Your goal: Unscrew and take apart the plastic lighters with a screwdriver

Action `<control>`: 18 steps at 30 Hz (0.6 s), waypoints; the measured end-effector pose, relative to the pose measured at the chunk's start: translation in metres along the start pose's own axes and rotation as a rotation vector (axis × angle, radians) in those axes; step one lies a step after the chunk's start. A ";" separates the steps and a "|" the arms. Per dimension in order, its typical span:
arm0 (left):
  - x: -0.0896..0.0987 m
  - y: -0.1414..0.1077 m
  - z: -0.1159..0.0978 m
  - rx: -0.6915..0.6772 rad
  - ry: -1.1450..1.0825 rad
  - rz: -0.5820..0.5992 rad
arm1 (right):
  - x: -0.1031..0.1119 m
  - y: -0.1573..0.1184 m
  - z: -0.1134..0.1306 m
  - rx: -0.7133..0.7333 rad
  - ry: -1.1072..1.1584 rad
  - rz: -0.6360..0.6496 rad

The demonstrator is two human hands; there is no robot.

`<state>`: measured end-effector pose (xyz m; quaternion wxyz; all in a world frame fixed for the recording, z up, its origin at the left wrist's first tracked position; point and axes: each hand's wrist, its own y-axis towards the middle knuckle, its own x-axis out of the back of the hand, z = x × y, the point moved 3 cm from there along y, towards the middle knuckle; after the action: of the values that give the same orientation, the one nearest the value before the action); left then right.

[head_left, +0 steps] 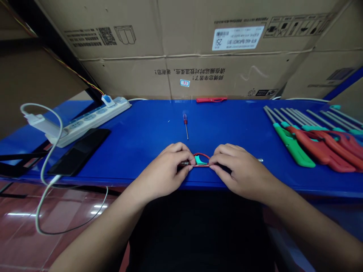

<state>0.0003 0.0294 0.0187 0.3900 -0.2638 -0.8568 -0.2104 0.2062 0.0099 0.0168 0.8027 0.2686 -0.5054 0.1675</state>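
Near the front edge of the table, both hands hold an open red lighter casing (202, 154) between them. Inside its red outline shows a green trigger (200, 161). My left hand (170, 166) pinches the left end with thumb and fingers, beside a small brownish part whose kind I cannot make out. At the other end, my right hand (239, 166) grips the casing with its fingertips. The fingers hide both ends of it. Beyond the hands lies a screwdriver (185, 122) with a clear red handle, its tip towards me. A small metal spring (260, 160) is right of my right hand.
Several gas lighters (320, 151), red and green with metal tubes, lie at the right. Along the back is a red casing piece (211, 100) by a cardboard box (195, 49). On the left are a power strip (93, 121), a black phone (81, 151) and a white cable (42, 204).
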 end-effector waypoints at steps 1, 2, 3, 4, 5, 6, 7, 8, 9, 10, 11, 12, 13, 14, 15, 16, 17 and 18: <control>0.000 0.000 0.001 0.004 -0.004 0.000 | -0.001 -0.001 0.000 0.019 -0.006 -0.025; 0.000 -0.001 0.001 0.008 -0.008 0.001 | -0.002 -0.003 0.000 0.036 -0.009 -0.051; 0.000 -0.001 0.001 0.012 -0.013 0.002 | -0.002 -0.004 -0.001 0.049 -0.009 -0.075; -0.001 -0.001 0.002 0.017 -0.015 0.004 | -0.003 -0.005 -0.001 0.056 -0.008 -0.092; -0.001 -0.002 0.002 0.021 -0.014 0.005 | -0.004 -0.006 -0.002 0.059 -0.004 -0.103; -0.001 -0.002 0.002 0.023 -0.012 0.003 | -0.004 -0.006 -0.002 0.058 0.001 -0.105; -0.001 -0.003 0.001 0.024 -0.009 0.001 | -0.004 -0.007 -0.002 0.056 0.008 -0.102; -0.001 -0.003 0.001 0.022 -0.007 0.000 | -0.004 -0.007 -0.001 0.052 0.013 -0.096; -0.001 -0.004 0.000 0.018 -0.004 -0.002 | -0.004 -0.007 -0.001 0.049 0.016 -0.088; -0.001 -0.005 -0.001 0.014 -0.003 -0.004 | -0.004 -0.008 0.000 0.048 0.015 -0.080; -0.001 -0.006 -0.002 0.010 -0.002 -0.004 | -0.003 -0.008 0.000 0.047 0.014 -0.074; -0.001 -0.007 -0.004 0.008 -0.001 -0.007 | -0.003 -0.009 0.001 0.046 0.015 -0.069; -0.001 -0.008 -0.004 0.005 -0.002 -0.012 | -0.002 -0.009 0.002 0.045 0.019 -0.066; -0.001 -0.009 -0.005 0.000 -0.005 -0.022 | -0.002 -0.009 0.002 0.041 0.023 -0.063; -0.001 -0.010 -0.005 -0.007 -0.009 -0.034 | -0.002 -0.010 0.002 0.037 0.027 -0.063; -0.001 -0.011 -0.005 -0.016 -0.015 -0.047 | -0.002 -0.010 0.001 0.033 0.029 -0.066; -0.001 -0.012 -0.005 -0.025 -0.020 -0.059 | -0.003 -0.011 0.001 0.032 0.025 -0.069; -0.002 -0.012 -0.004 -0.034 -0.024 -0.072 | -0.003 -0.011 0.001 0.036 0.017 -0.071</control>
<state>-0.0040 0.0174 0.0178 0.3673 -0.2420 -0.8667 -0.2354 0.2103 0.0009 0.0115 0.8076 0.2992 -0.4855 0.1502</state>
